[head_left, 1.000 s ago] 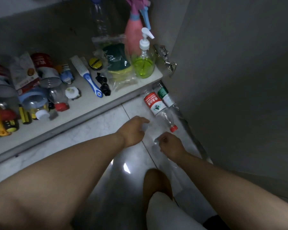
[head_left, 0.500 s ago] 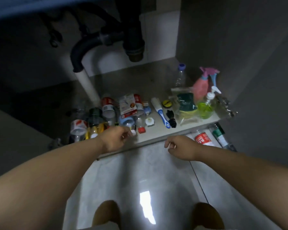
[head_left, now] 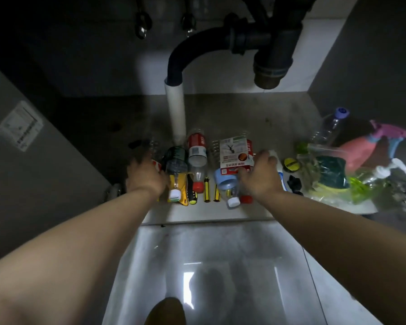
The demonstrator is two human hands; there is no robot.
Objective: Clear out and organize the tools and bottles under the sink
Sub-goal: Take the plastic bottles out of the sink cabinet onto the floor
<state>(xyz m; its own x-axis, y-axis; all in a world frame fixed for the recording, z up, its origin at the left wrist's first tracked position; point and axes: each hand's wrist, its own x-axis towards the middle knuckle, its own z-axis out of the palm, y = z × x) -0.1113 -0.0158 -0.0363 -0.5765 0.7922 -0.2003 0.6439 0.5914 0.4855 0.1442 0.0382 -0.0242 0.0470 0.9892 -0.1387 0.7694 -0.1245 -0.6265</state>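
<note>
On the cabinet floor [head_left: 232, 113], in front of the white pipe [head_left: 175, 109], bottles [head_left: 197, 148] lie sideways, caps toward me, I'd guess for easy reach. My left hand [head_left: 145, 177] hovers left of the pipe, right hand [head_left: 260, 174] right of it; I can't tell whether either grips. Screwdrivers [head_left: 206, 190] lie before the pipe too.

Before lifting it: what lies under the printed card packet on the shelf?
A red-labelled bottle shows past its right edge and a clear ribbed bottle past its left. The card packet covers their bodies; the right hand hides one corner.
</note>
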